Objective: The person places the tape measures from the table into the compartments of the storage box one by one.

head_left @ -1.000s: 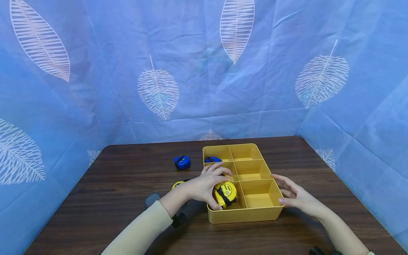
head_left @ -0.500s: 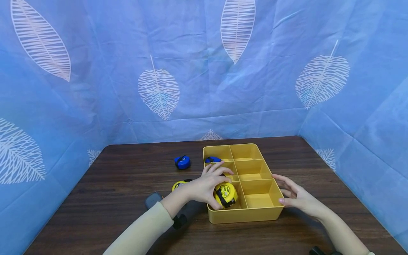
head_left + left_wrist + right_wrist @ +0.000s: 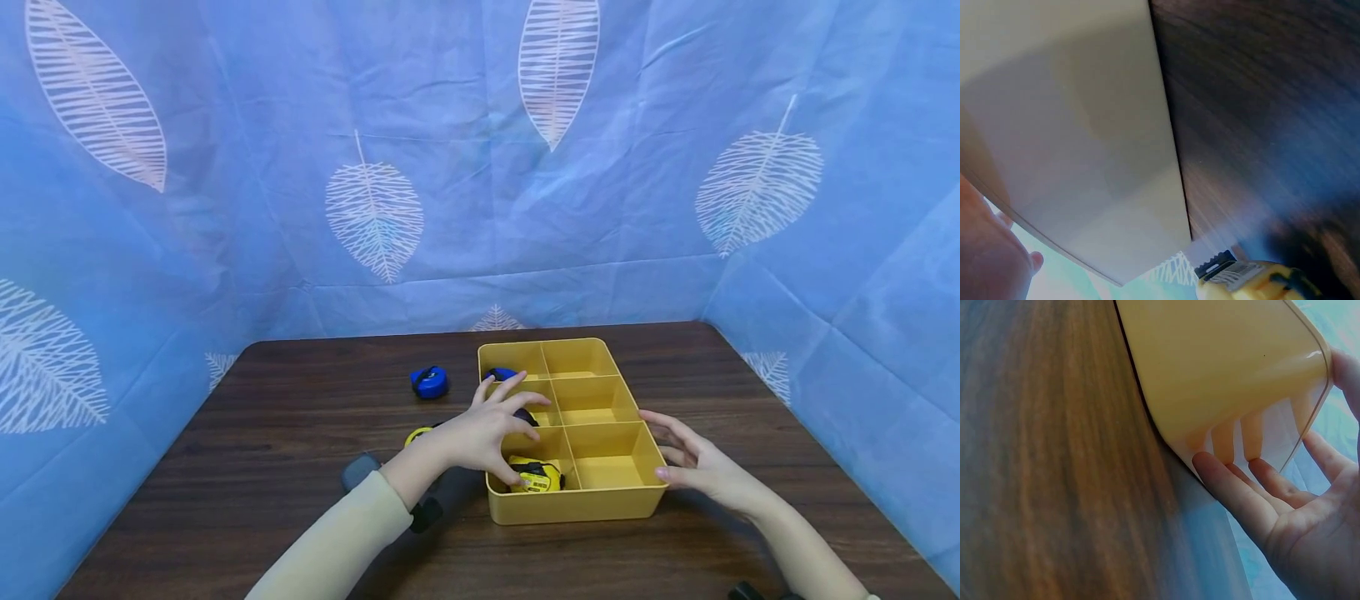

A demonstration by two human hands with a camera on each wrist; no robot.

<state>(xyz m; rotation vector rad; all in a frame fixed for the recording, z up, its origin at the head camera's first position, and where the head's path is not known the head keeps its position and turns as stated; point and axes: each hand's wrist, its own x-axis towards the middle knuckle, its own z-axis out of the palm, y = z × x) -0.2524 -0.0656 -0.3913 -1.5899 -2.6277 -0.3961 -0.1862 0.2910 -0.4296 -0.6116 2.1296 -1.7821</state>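
In the near-left compartment (image 3: 553, 443) of the yellow box (image 3: 581, 506), a yellow tape measure (image 3: 540, 477) lies beside the thumb of the left hand (image 3: 480, 437). Reaching over the box's left wall, that hand is ungripped, fingers loosely spread. The right hand's (image 3: 693, 463) relaxed fingers touch the box's right wall.

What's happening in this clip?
A person's spread left hand is over a yellow tape measure in the near-left compartment of a divided box; thumb contact is unclear. The right hand touches the box's right side. A blue tape measure sits in the far-left compartment; another blue one lies on the table.
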